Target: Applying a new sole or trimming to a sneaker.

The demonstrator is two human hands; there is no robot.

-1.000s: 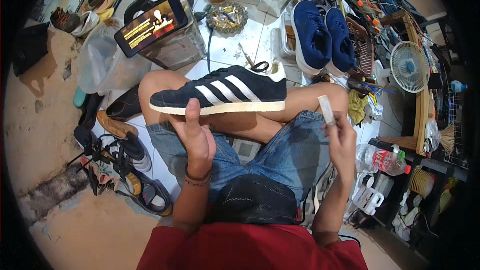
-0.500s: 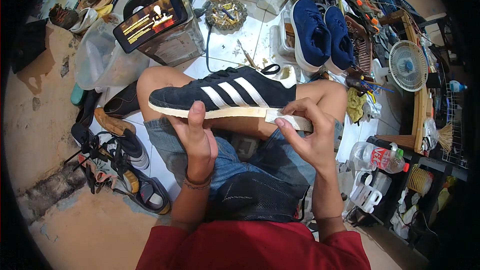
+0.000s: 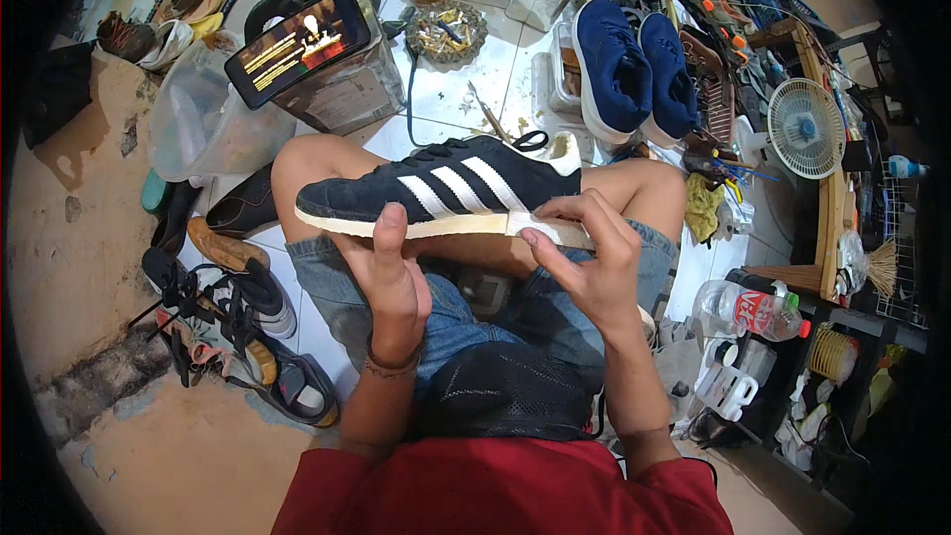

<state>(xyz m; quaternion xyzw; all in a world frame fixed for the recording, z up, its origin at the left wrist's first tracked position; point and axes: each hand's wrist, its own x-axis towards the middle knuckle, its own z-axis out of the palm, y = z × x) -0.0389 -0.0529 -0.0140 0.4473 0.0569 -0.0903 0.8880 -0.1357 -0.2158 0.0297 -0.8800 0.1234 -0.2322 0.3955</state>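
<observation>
A black sneaker (image 3: 396, 190) with three white stripes lies sideways above my lap, toe to the left and heel to the right. My left hand (image 3: 388, 263) is closed on its front half, the thumb on the cream sole edge (image 3: 436, 226) and the fingers hidden beneath. Between thumb and fingers, my right hand (image 3: 599, 253) grips a pale, flat strip (image 3: 522, 224). It lies against the sole's side near the heel; its exact kind I cannot tell. Black laces loop up over the sneaker's top.
Blue sneakers (image 3: 616, 69) stand beyond my right knee. A phone (image 3: 297, 48) leans on a metal box (image 3: 347, 89), near an ashtray (image 3: 446, 32) full of butts. Loose shoes (image 3: 248, 287) pile up at left; a small fan (image 3: 804, 129) and a plastic bottle (image 3: 743, 309) are at right.
My right hand and the pale strip have slid left along the sole's edge, toward the toe. The left hand keeps its hold on the sneaker, nearly unmoved.
</observation>
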